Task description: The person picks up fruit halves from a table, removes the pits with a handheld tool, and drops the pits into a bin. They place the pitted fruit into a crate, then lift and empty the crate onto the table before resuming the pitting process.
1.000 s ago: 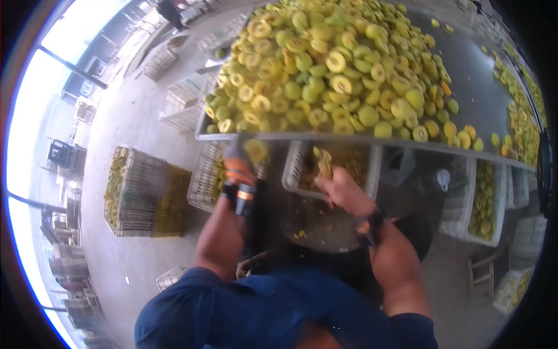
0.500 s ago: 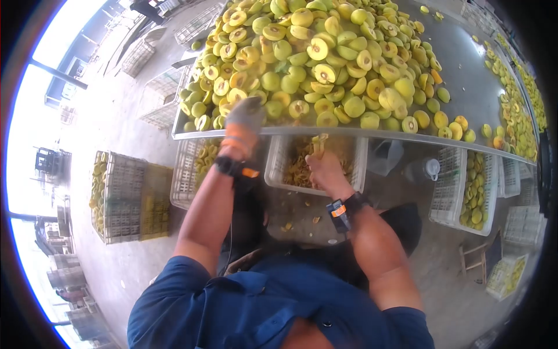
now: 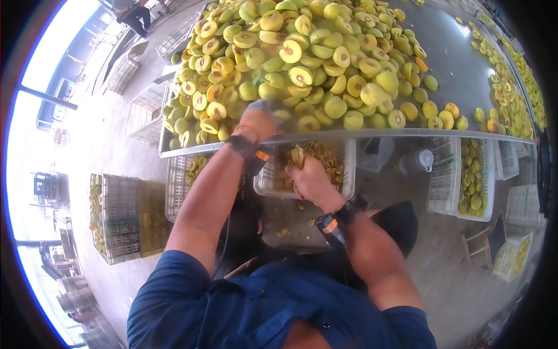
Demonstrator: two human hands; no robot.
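A metal table (image 3: 459,70) carries a big heap of halved yellow-green fruit (image 3: 302,64). My left hand (image 3: 260,119), in a grey glove with an orange cuff, rests on the fruit at the table's near edge; its fingers are hidden among the halves. My right hand (image 3: 308,177) is below the table edge, over a white crate (image 3: 349,174) of yellow scraps. It is closed on a small yellowish piece (image 3: 297,156); whether that is fruit or a tool I cannot tell. Both wrists wear black bands.
Under the table to the right stand a white crate with fruit (image 3: 444,192) and a plastic bottle (image 3: 415,163). Mesh crates of fruit (image 3: 125,215) sit on the concrete floor at left. A wooden stool (image 3: 479,247) is at right. Another person (image 3: 136,17) stands far off.
My left hand has risen from below the table edge onto the fruit heap. My right hand has stayed over the scrap crate with the yellowish piece.
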